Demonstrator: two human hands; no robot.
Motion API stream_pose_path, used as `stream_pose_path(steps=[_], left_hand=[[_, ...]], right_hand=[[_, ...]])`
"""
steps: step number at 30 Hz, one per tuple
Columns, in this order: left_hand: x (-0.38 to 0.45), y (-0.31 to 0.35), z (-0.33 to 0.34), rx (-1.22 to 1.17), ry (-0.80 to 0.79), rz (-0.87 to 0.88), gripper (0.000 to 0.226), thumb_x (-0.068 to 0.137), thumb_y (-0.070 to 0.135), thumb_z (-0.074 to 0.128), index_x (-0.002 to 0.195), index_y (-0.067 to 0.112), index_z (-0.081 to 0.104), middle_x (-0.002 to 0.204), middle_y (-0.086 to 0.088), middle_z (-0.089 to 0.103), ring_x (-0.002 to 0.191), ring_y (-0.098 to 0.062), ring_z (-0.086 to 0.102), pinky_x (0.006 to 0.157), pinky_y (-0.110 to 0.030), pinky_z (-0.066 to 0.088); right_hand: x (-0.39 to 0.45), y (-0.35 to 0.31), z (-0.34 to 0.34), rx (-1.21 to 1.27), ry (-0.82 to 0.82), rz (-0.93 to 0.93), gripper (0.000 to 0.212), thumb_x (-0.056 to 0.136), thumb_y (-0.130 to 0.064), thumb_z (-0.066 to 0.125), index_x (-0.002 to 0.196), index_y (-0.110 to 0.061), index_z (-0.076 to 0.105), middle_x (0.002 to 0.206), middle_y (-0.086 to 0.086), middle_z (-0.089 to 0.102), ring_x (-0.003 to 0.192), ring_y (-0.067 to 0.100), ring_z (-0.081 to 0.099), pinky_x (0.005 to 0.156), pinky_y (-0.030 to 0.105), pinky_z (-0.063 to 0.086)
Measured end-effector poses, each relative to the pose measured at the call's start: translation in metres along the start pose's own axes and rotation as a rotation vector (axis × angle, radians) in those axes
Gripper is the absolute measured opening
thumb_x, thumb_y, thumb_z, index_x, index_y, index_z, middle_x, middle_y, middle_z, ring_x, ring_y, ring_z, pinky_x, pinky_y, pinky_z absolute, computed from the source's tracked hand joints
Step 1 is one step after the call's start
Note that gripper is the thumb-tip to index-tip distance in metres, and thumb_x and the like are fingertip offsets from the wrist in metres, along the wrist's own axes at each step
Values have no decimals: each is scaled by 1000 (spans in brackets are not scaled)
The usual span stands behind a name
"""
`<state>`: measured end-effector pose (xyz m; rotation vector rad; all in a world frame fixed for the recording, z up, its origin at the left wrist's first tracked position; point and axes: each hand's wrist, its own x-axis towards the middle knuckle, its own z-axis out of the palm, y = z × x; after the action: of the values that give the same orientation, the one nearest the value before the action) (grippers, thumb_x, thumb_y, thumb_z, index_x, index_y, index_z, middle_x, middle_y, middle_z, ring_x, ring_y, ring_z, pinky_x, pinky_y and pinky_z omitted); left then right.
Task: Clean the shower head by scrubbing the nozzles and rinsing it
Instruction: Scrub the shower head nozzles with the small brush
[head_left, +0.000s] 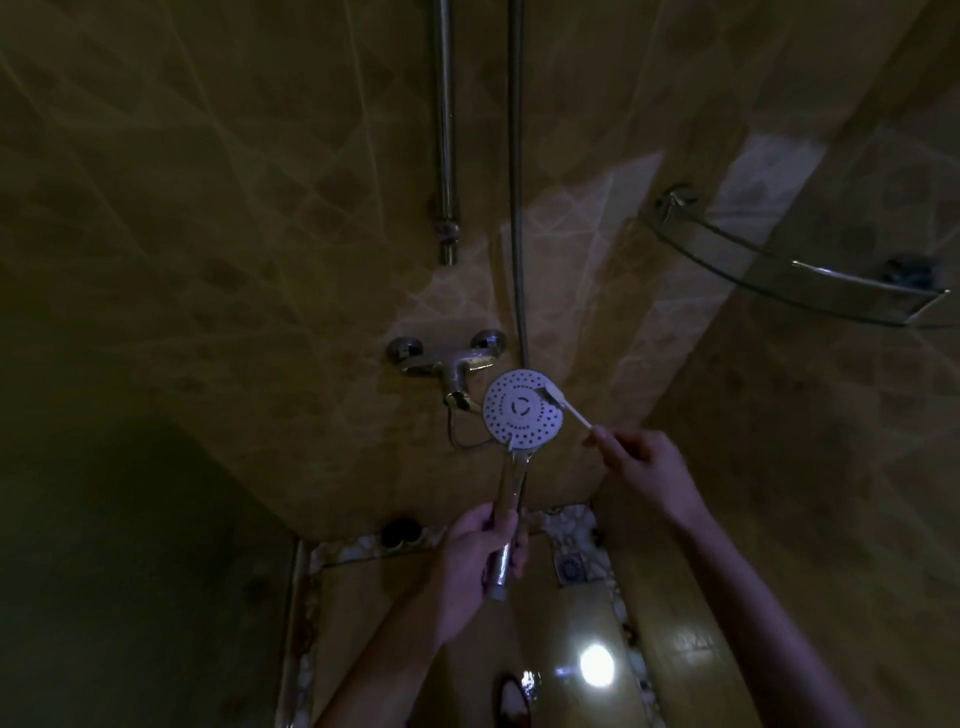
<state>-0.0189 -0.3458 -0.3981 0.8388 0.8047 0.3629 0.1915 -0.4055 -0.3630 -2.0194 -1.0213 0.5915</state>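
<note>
The shower head (521, 409) is a round white disc with many small nozzle holes, turned face-up toward me, on a chrome handle. My left hand (480, 558) grips that handle low down, fingers curled round it. My right hand (644, 462) pinches the end of a white toothbrush (563, 408). Its bristle head lies on the upper right rim of the nozzle face.
A chrome mixer tap (448, 366) sits on the tiled wall just behind the shower head. A riser rail (445, 130) and a hose (515, 171) run up the wall. A glass corner shelf (789, 265) juts out at upper right. A floor drain (571, 566) lies below.
</note>
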Motion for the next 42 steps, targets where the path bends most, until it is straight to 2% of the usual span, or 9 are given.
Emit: stream_pose_path(steps=[5,10,15,19,25,29,33,38,42], left_hand=[[0,-11,-28,185,4,13,7,95,4,47,93,-1,51,57,-1,51,43,-12,43,41,-22,34],[-5,-18,-47,304,-40,18,17,94,1,47,78,7,48,58,-1,49,42,-10,42,40,-21,34],[-5,-22,-58,270,-40,6,16,94,2,49,78,6,48,61,-4,49,43,-11,43,38,-20,35],[0,-17,-61,336,-52,70,19,93,2,49,74,6,50,58,-4,48,43,-11,41,40,-22,33],[7,-23,-70,374,-3,76,17,91,11,53,75,10,53,56,-5,48,44,-15,41,46,-28,32],[13,-22,-79,407,36,69,13,89,14,55,77,11,54,55,-3,49,44,-14,42,43,-25,32],[13,-20,-81,413,19,51,13,83,23,57,75,14,55,51,1,49,45,-15,42,43,-24,32],[15,-20,-87,427,66,20,18,91,19,55,99,3,57,52,1,50,45,-13,43,44,-24,33],[15,-15,-89,432,34,65,12,92,18,54,88,7,57,53,-1,49,46,-15,42,44,-25,31]], right_hand=[[-34,0,38,-381,28,-128,47,89,-62,39,82,-27,69,63,-5,66,58,14,62,52,35,50],[-32,-22,31,-474,261,-18,36,96,-43,48,67,-24,59,54,-9,48,60,19,59,52,26,33],[-62,-37,68,-717,21,-74,45,96,-48,42,68,-16,54,66,4,63,69,27,64,55,29,39],[-42,-38,52,-527,170,-30,44,96,-40,49,58,-19,49,46,-12,39,53,18,52,52,26,33],[-43,-38,70,-648,104,-128,45,96,-52,39,76,-18,61,62,-1,62,63,22,65,51,28,42],[-31,-40,71,-645,60,-180,38,96,-50,41,90,-24,68,59,-8,56,62,17,63,53,26,40],[-11,-40,65,-575,177,-125,34,97,-44,45,85,-22,68,61,-8,55,61,18,62,53,26,37],[-30,-36,95,-691,14,-222,46,96,-55,34,83,-22,64,62,-2,63,59,19,63,52,31,48],[-7,-42,74,-633,171,-128,43,96,-49,42,70,-20,59,57,-4,56,53,16,56,48,27,40]])
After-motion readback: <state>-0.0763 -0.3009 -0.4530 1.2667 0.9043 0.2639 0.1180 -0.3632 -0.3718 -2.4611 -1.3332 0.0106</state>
